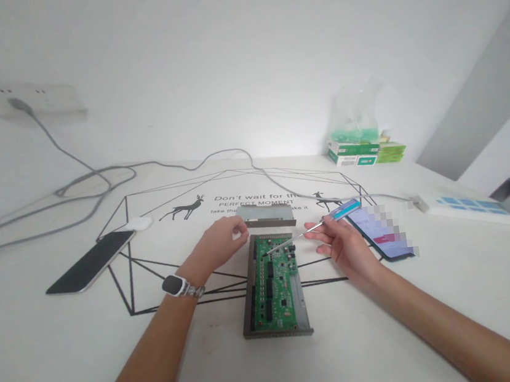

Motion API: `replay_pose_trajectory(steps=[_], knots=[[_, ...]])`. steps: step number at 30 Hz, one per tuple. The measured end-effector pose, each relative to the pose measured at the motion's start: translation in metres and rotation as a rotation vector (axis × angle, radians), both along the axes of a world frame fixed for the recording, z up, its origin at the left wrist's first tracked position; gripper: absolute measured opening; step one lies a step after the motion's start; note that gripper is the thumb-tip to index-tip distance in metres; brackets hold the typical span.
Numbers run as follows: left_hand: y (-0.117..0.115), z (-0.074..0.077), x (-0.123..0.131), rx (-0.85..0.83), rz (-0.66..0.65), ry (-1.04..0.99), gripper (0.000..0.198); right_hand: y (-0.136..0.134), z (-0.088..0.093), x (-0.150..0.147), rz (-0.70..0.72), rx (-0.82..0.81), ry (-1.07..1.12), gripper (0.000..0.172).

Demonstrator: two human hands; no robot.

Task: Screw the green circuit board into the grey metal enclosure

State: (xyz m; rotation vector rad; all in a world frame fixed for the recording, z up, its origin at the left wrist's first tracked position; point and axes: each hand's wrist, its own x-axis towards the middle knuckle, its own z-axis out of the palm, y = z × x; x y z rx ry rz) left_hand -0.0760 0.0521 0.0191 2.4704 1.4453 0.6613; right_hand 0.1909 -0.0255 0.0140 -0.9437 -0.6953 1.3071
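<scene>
A green circuit board point(274, 294) sits in a grey metal casing point(299, 300) on the white table, with black chips and small parts on it. My right hand point(347, 241) grips a screwdriver point(343, 210) by its blue, clear handle. The long shaft slants down to the left, its dark tip at the board's upper left part. My left hand point(224, 241), wearing a watch point(176, 285) on the wrist, hovers by the casing's top left corner. Its fingers are curled together; whatever they may hold is too small to make out. Just beyond the board lies a metal cover plate point(269, 214).
A dark tablet point(91, 260) and a white mouse point(139, 224) lie at left. At right are a phone point(381, 231) and a white power strip point(471, 208), its cable point(251, 160) running along the back. Small boxes point(355, 151) with a plastic bag point(355, 117) stand by the wall.
</scene>
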Motion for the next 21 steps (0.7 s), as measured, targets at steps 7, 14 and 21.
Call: replay_pose_trajectory(steps=[7,14,21], knots=[[-0.012,0.007,0.011,-0.125,-0.116,-0.233,0.014,0.002,0.0,0.004,-0.041,-0.003,0.009,0.016],[-0.014,0.007,0.017,-0.245,-0.202,-0.282,0.011,0.002,0.0,0.003,-0.091,0.019,0.021,0.019],[-0.011,0.005,0.014,-0.205,-0.2,-0.23,0.008,0.002,-0.001,0.005,-0.09,0.039,-0.03,0.027]])
